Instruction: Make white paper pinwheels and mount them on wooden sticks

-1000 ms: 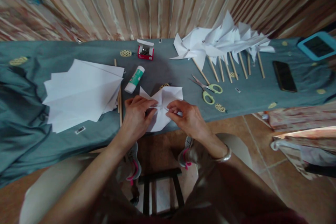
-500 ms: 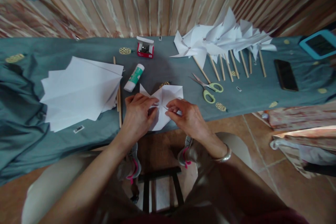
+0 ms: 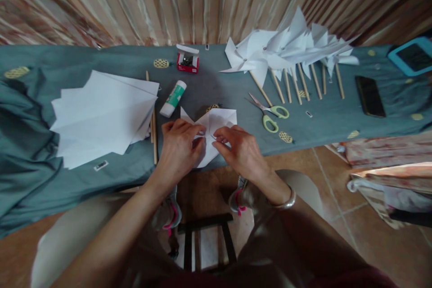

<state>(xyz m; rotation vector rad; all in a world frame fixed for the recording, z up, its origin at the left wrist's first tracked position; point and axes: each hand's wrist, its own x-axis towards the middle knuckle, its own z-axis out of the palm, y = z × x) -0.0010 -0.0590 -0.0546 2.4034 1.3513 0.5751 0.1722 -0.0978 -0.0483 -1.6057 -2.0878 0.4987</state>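
A sheet of white paper point(image 3: 221, 118), cut and creased, lies at the table's front edge under both hands. My left hand point(image 3: 182, 141) is closed on its left part, thumb and fingers pinching near the middle. From the other side, my right hand point(image 3: 238, 146) pinches the paper's right part, with fingertips close to the left ones. Whether a small piece sits between the fingertips is too fine to make out. A glue stick point(image 3: 173, 98) lies just beyond the left hand. Scissors point(image 3: 269, 111) with green handles rest to the right, blades slightly apart.
Stacked white paper sheets point(image 3: 104, 117) lie at left, beside wooden sticks point(image 3: 155, 144). An opened red box point(image 3: 187, 60) of small metal pieces stands at the back. Several paper pinwheels point(image 3: 259, 51) on sticks lie back right, near a phone point(image 3: 369, 96) and a blue-framed device point(image 3: 411, 56).
Both hands keep their pinch on the paper, with only very slight finger movement. The camera view has shifted a little; the other things have stayed put.
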